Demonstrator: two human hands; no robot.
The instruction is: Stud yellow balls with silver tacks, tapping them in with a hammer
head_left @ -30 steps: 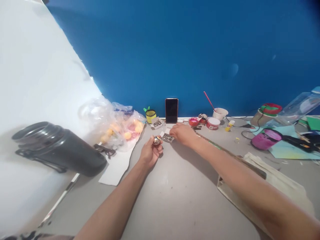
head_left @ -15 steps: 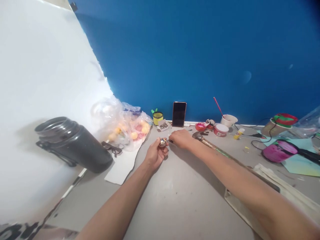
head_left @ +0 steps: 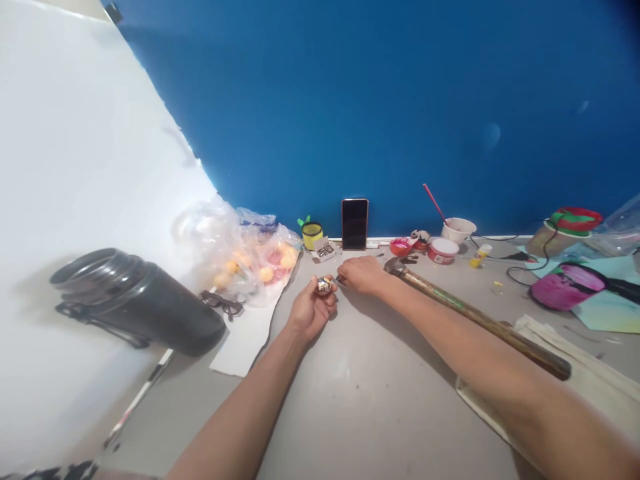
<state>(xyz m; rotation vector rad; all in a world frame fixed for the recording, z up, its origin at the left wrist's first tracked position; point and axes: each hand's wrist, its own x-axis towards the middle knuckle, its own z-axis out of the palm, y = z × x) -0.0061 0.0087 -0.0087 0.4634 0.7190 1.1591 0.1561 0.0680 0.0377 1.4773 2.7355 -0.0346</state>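
My left hand (head_left: 311, 310) is closed around a small round ball (head_left: 324, 286) with a shiny, silvery, studded surface, held between thumb and fingers. Just to its right, my right hand (head_left: 363, 275) has its fingers pinched together, close to the ball. Something small and dark shows at those fingertips, too small to name. Behind both hands is a little open white box (head_left: 324, 251) holding several shiny metal bits. A hammer (head_left: 480, 317) with a worn wooden handle lies to the right, partly behind my right forearm.
A phone (head_left: 355, 225) leans upright against the blue wall. A large dark bottle (head_left: 150, 300) stands left, near plastic bags (head_left: 210, 240) with orange balls and black glasses (head_left: 223, 303). Right are a white cup (head_left: 459, 231), a glue stick (head_left: 481, 256), a pink cup (head_left: 565, 287) and folded cloth (head_left: 550, 347).
The view has shifted slightly, with more of the hammer handle showing beyond my right forearm. Both hands stay nearly in place, and the left still holds the studded ball.
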